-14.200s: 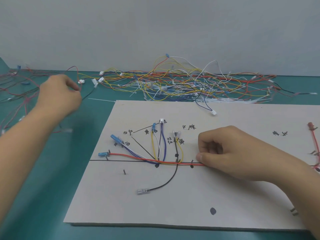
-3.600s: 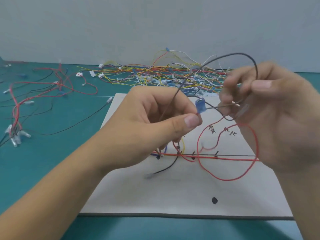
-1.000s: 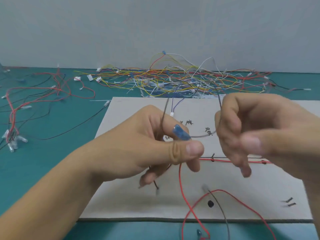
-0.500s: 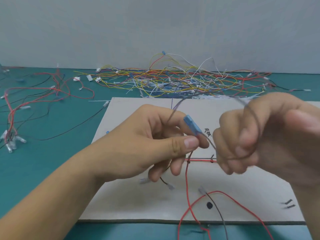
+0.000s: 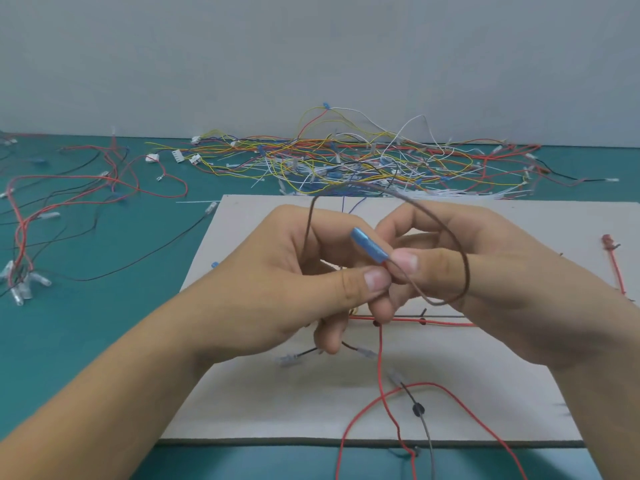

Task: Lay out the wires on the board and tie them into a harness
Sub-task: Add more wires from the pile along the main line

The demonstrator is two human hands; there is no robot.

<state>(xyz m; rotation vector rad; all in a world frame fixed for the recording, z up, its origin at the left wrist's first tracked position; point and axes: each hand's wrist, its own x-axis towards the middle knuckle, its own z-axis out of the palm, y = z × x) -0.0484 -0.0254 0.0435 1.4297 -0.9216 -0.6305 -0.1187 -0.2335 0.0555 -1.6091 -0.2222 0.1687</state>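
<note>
- Pinched between thumb and forefinger of the left hand [image 5: 287,285], by its lower end: a blue plastic-sleeved terminal [image 5: 369,244], tilted up and leftward, held above the middle of a pale grey rectangular board [image 5: 242,403].
- Right hand [image 5: 485,271] with fingers curled and thumb tip just beside the left thumb, pinching the thin dark brown wire [image 5: 464,268] right below the terminal.
- Same wire looped down, round the right hand, over both hands and back into the left fist.
- Under the hands, flat on the board: a straight red wire [image 5: 443,323] along a drawn black line.
- Below the left fingers: a second, slack red wire [image 5: 381,362] trailing across the board's near edge.
- Beside it on the board: a short black wire with clear-sleeved terminal [image 5: 287,359].
- Near the board's right edge: a red-capped red lead [image 5: 611,251].
- Along the far edge of the teal table surface [image 5: 86,341]: a tangled heap of yellow, white, red and blue wires [image 5: 363,161].
- Toward the left edge: loose red and black wires [image 5: 69,202].
</note>
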